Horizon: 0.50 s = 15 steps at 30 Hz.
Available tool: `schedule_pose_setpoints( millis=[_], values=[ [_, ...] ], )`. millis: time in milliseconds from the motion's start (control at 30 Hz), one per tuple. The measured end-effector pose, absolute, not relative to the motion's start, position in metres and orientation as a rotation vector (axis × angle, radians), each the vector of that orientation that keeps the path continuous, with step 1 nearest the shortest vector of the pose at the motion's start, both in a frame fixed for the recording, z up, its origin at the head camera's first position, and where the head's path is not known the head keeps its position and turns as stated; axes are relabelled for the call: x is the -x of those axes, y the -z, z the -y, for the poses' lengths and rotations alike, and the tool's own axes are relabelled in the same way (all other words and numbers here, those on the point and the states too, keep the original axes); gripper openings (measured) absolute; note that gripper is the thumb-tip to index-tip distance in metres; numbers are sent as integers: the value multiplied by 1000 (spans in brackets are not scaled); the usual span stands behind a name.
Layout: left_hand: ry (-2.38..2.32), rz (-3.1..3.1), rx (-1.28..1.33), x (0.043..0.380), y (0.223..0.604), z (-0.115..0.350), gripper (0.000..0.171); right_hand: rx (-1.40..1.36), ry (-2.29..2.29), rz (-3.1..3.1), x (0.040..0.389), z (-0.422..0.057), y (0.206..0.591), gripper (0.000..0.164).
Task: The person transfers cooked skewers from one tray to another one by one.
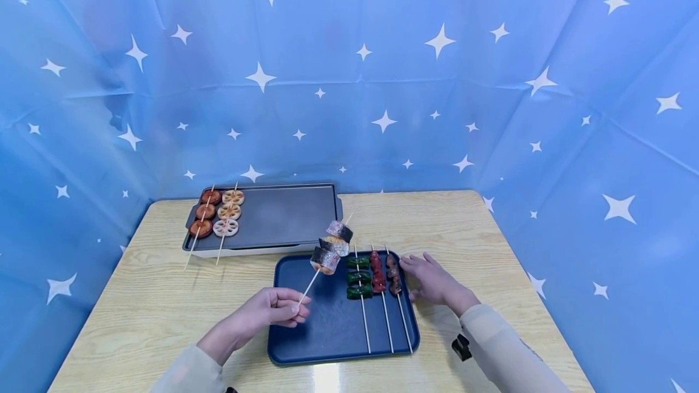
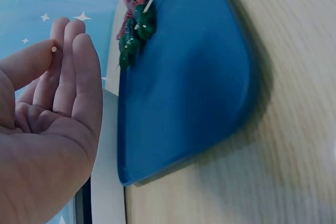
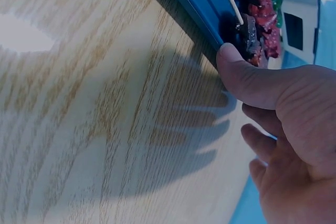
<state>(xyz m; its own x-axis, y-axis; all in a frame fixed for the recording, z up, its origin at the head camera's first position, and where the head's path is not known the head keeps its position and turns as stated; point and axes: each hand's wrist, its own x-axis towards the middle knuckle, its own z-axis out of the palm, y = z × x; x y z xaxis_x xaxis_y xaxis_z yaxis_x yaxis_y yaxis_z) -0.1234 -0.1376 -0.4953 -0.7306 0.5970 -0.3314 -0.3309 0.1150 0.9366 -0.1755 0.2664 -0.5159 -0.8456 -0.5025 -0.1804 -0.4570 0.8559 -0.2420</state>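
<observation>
My left hand (image 1: 275,308) pinches the stick end of a skewer (image 1: 334,246) threaded with chunks that look like dark-skinned fish. The skewer is held tilted above the blue tray (image 1: 311,335), its tip overlapping the griddle's near right corner in the head view. In the left wrist view only the stick's end (image 2: 54,49) shows between thumb and fingers. On the tray's right half lie a green pepper skewer (image 1: 358,278), a red meat skewer (image 1: 378,272) and a brown meat skewer (image 1: 393,275). Beside them my right hand (image 1: 434,281) has its thumb (image 3: 231,59) at the tray's rim, fingers loosely extended.
Behind the tray stands a dark griddle (image 1: 289,217) with a light base. A skewer of brown round slices (image 1: 204,212) and a lotus root skewer (image 1: 229,211) lie on its left end, sticks pointing toward me. A blue starred curtain (image 1: 349,108) surrounds the wooden table (image 1: 153,320).
</observation>
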Motion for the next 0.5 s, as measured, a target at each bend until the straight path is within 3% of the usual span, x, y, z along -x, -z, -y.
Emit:
schedule_pose_setpoints(
  millis=[500],
  values=[
    [-1606,-1660,-246,112,510,151,38,739,284,-2797,175,-267,516,74]
  ],
)
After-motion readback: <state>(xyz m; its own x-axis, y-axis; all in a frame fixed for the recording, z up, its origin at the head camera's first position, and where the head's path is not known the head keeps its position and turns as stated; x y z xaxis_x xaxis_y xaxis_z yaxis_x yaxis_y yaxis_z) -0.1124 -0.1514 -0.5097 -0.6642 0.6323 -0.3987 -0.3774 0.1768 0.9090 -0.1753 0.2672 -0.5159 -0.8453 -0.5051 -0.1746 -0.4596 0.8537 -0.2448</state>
